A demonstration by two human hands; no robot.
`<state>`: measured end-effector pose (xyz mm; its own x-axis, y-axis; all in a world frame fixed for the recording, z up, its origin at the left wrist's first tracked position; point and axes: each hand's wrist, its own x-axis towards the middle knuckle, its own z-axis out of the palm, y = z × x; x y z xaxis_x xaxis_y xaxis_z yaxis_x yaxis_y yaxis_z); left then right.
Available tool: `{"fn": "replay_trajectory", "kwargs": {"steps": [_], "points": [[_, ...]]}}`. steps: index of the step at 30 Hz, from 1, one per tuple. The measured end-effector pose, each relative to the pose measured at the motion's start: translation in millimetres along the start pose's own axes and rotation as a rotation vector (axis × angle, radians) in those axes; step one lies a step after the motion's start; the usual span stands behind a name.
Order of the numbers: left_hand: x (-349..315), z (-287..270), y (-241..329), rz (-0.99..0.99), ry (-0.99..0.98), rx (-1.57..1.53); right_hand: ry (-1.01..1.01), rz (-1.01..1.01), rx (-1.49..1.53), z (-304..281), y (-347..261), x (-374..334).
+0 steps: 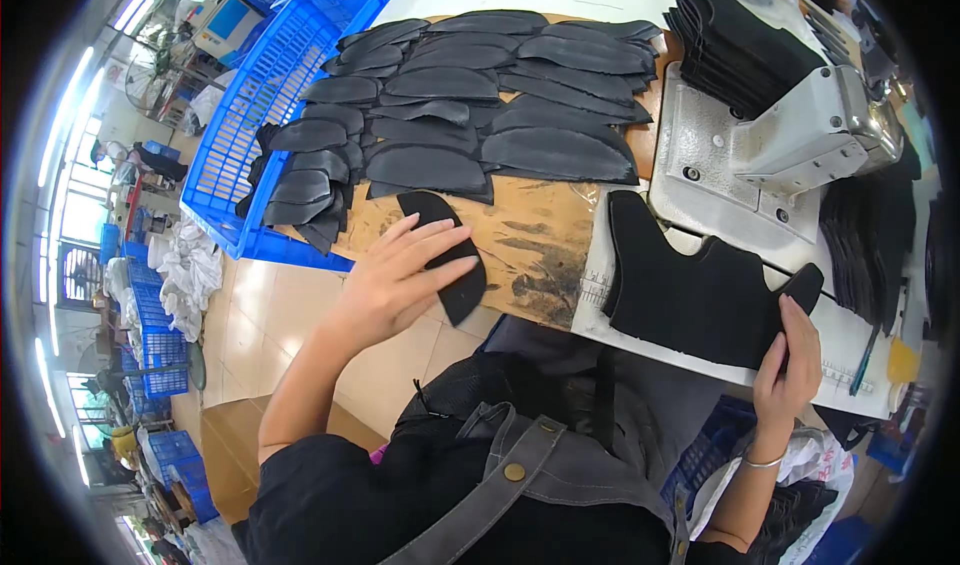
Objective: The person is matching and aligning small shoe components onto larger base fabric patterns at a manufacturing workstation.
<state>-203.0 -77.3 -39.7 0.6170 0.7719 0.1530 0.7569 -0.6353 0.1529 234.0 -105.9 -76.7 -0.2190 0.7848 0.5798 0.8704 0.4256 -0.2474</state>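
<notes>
My left hand (405, 270) grips a small black curved piece of padded material (462, 283) at the table's front edge, its fingers laid across the top. The thumb is mostly hidden. To the right, a larger black cut-out panel (690, 300) with notched upper edges lies on the white machine bed. My right hand (787, 360) holds this panel by its right end, fingers on top. Just behind it stands a sewing machine (790, 155) with a pale metal head. Beyond my left hand, overlapping rows of black curved pieces (430, 170) cover the worn wooden board (530, 245).
A blue plastic crate (235, 140) adjoins the board's left side. Stacked black panels (740, 50) stand behind the machine, and more black pieces (870, 235) hang at its right. A teal-handled tool (864, 363) lies near the right edge. Below left is a cardboard box (235, 455).
</notes>
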Motion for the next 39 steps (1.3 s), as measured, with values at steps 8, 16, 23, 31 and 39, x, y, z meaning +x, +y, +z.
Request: {"fn": "replay_trajectory", "kwargs": {"steps": [8, 16, 23, 31, 39], "points": [[19, 8, 39, -0.492, 0.655, -0.538, 0.030, 0.058, 0.597, -4, -54, -4], [79, 65, 136, 0.236, 0.481, -0.112, -0.263, 0.762, 1.519, 10, -107, 4], [89, 53, 130, 0.218, 0.173, -0.517, -0.263, 0.761, 1.292, 1, -90, -2], [121, 26, 114, 0.020, -0.163, -0.999, -0.273, 0.499, 0.835, -35, -61, 15], [169, 48, 133, -0.054, -0.112, -0.873, -0.203, 0.856, 0.876, -35, -23, 16]]}}
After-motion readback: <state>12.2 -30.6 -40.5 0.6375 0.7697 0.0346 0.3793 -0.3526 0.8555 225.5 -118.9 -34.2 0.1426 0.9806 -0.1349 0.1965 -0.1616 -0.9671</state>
